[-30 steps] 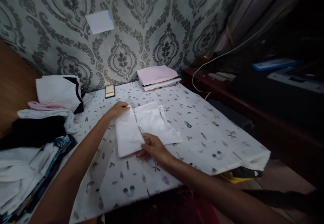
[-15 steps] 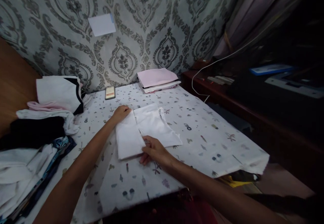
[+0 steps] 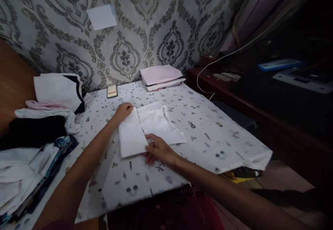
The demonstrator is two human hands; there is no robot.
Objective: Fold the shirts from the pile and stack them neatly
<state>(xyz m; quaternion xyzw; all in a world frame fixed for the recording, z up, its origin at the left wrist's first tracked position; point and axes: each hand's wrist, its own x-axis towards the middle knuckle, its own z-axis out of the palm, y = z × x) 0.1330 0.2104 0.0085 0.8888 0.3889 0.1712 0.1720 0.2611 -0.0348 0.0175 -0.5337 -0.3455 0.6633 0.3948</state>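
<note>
A white shirt (image 3: 162, 124) lies on the patterned tablecloth, its left part folded over in a flat panel. My left hand (image 3: 124, 113) pinches the far edge of that panel, with the fingertips closed on the cloth. At the near right corner of the panel, my right hand (image 3: 157, 149) grips the fabric between thumb and fingers. The collar side, with small dark print, points away to the right.
Mixed clothes (image 3: 59, 91) are heaped along the left side. A folded pink and white stack (image 3: 161, 76) lies at the back by the wall. A phone-like object (image 3: 112, 91) rests left of it. A white cable (image 3: 198, 81) hangs at the right.
The folded panel's edge looks straighter and tauter between my hands. Both hands keep their hold on the shirt. The view has tipped slightly, so everything sits a little higher.
</note>
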